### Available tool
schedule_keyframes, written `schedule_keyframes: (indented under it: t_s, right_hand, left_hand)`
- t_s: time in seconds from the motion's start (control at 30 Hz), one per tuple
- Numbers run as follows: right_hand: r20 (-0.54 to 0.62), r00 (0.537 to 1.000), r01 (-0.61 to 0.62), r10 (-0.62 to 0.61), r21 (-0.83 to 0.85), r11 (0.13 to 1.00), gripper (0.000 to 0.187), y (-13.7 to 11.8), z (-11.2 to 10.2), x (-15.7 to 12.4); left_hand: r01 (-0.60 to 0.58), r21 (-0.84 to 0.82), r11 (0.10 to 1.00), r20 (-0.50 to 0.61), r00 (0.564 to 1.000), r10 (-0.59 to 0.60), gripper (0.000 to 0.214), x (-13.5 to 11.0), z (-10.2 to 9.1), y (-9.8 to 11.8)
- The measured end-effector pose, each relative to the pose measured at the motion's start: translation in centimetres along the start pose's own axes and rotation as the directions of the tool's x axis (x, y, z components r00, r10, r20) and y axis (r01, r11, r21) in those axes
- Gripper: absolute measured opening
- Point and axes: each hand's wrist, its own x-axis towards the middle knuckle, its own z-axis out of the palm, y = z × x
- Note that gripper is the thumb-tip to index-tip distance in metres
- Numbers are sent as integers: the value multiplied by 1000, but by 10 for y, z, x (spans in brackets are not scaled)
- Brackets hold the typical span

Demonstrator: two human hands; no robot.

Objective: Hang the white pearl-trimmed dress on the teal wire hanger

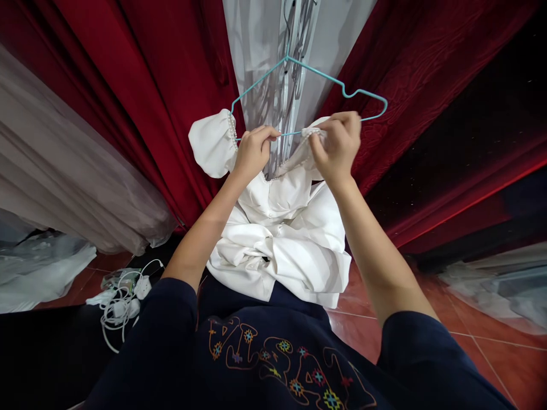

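Our left hand (254,151) is closed around the lower bar of a teal wire hanger (314,71), while our right hand (337,145) pinches a beaded edge of a white garment (277,239) against that bar. The garment hangs between our forearms, bunched in folds, with one puffed sleeve (211,142) out to the left. Red curtains (149,85) frame the hanger. White cables (122,296) lie tangled on the floor at lower left.
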Motion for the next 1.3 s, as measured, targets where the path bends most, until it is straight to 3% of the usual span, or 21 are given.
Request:
schedule_keyframes:
  t_s: [0.1,0.17,0.33,0.63,0.83,1.03,1.17,1.3]
  right_hand:
    - [-210,965,-184,157,-119,976,31,18,-17,-2]
    - [-237,929,-333,283,-205,920,25,27,-30,0]
    - [-133,848,-521,514,-389,759,18,33,-60,18]
    - [88,764,-505,639,-535,677,17,22,-82,30]
    - [-20,853,-462,522,-494,737,2,15,-84,60]
    - [64,914,-330,401,-459,825,7,-16,-74,104]
    - [177,899,-303,401,-408,861,16,-37,-65,107]
    - [289,867,-313,407,-320,894,26,-40,-57,101]
  left_hand:
    - [22,29,999,34,999,-23,33,3,-12,-5]
    - [30,58,998,55,998,-33,34,2,-18,-5]
    - [46,109,993,66,996,-54,34,0,-26,0]
    - [62,111,992,59,996,-69,37,0,-30,0]
    - [42,15,999,80,996,-43,39,3,-34,-4]
    - [69,-18,997,103,992,-66,38,0,-35,4]
    - [108,8,994,105,989,-109,39,0,-33,5]
    - [121,64,991,106,986,-128,37,0,-29,1]
